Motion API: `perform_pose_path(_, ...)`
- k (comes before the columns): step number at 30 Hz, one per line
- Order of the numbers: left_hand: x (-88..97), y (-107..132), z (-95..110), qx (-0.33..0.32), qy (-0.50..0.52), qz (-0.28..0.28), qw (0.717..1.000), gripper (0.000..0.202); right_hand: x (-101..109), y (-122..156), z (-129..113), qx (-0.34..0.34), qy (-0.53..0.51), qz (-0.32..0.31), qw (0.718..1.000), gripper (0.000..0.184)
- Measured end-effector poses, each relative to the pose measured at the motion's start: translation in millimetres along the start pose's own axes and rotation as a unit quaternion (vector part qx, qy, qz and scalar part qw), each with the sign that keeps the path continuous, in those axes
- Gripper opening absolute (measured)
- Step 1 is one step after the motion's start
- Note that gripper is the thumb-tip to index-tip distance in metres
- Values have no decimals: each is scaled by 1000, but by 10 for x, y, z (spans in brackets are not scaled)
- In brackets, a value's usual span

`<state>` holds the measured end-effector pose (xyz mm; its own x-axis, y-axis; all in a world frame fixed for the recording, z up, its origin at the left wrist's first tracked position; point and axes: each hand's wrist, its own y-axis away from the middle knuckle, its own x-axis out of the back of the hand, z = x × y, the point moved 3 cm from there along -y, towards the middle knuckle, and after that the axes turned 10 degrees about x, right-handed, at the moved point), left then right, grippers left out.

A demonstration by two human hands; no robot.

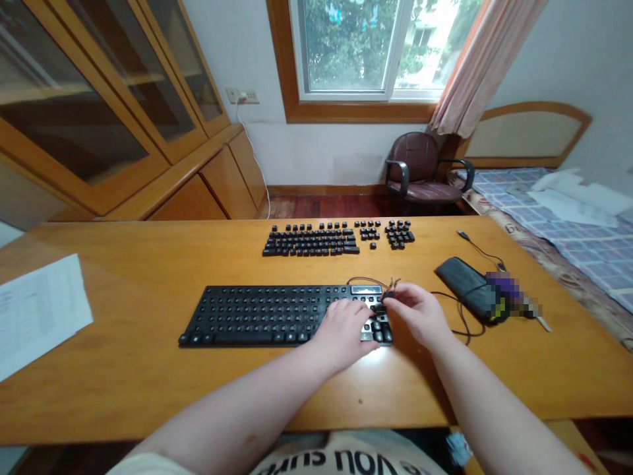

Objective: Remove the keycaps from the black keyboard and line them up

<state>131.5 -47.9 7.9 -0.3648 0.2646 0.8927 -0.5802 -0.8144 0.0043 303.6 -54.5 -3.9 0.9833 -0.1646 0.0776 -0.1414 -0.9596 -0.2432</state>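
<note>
Keyboard (257, 313) lies flat on the wooden table (148, 396), with loose keys (311, 242) in rows behind it. The left hand (345, 332) rests loosely on its right part; the right hand (416, 310) bends close by, but I can't tell if it pinches anything.

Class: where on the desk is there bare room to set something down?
Bare desk lies between the paper and the keyboard, and right of the right forearm, nearer than the black pouch. It is crowded at the keyboard's right end, with the left hand and right hand, and among the loose keycaps beyond.
</note>
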Motion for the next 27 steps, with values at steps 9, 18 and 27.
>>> perform_pose_path(9, 97, -1, -143, 23, 4, 5, 1000, 49, -151, 44, 21, 11, 33, -40, 999, 21)
perform_pose_path(18, 78, -28, -136, 27, 17, 22, 999, 39, -239, 53, -58, 62, 189, -156, 967, 14)
perform_pose_path(27, -6, -64, -127, 5, 44, 26, 999, 20, -300, 136, -195, 240, 318, -285, 872, 18)
